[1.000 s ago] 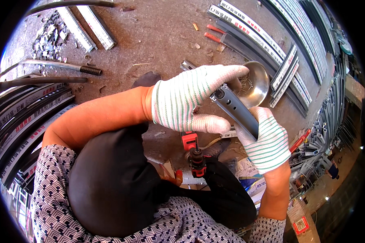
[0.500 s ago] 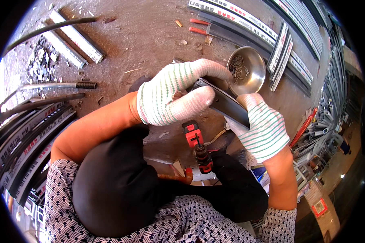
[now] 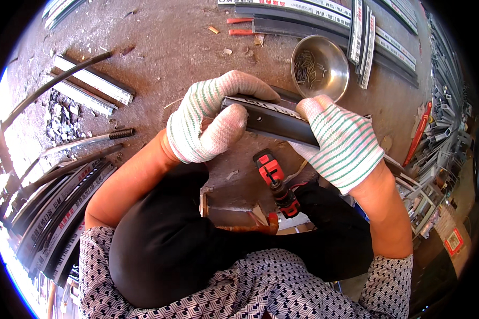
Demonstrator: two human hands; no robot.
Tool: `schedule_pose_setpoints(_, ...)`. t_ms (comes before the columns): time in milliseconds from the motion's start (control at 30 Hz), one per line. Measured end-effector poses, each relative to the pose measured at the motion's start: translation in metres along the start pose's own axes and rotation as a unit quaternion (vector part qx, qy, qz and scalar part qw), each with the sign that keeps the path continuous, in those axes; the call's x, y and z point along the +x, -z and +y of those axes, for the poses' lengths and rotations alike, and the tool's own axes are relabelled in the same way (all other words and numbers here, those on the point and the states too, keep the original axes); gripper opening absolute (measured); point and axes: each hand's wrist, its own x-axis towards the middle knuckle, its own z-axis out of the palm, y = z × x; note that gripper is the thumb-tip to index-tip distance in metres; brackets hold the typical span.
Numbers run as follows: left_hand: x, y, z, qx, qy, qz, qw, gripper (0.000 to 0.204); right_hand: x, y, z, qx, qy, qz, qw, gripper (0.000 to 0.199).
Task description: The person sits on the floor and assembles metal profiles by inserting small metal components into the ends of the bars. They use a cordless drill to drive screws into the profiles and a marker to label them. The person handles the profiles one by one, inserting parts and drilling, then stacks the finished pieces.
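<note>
Between my gloved hands I hold a short dark grey metal profile [image 3: 282, 126] with a white printed strip along its upper edge and a small hole in its near face. My left hand [image 3: 210, 117] is closed on its left end, thumb on the near side and fingers over the far side. My right hand [image 3: 343, 143] wraps round its right end. Both gloves are white with green stripes. Below the profile, a red and black power drill [image 3: 278, 183] lies by my legs, a bit fitted in it. Just beyond my right hand stands a steel bowl [image 3: 335, 66] of screws [image 3: 306, 69].
Long labelled profiles [image 3: 298, 26] lie at the far side, with shorter pieces [image 3: 364, 45] across them and red-handled tools [image 3: 240, 26] beside them. Two cut profiles [image 3: 93, 80] and metal scraps [image 3: 61, 114] are at left. Stacked profiles [image 3: 58, 218] fill the near left; more metal lies right.
The profile has turned from a steep slant to nearly level, its printed strip now showing. Both hands still hold its ends, and they have moved slightly apart. The whole view has shifted.
</note>
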Motion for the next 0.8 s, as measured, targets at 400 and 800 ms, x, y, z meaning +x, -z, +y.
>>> schedule_pose_setpoints(400, 0.003, -0.003, -0.005, -0.016, -0.032, 0.025, 0.999, 0.06, 0.004, 0.016, 0.008, 0.03, 0.006, -0.03, 0.999, 0.04)
schedule_pose_setpoints(800, 0.0, -0.006, -0.006, 0.033, -0.064, 0.023, 0.997, 0.065, 0.029, -0.024, 0.177, 0.062, -0.24, -0.143, 0.958, 0.028)
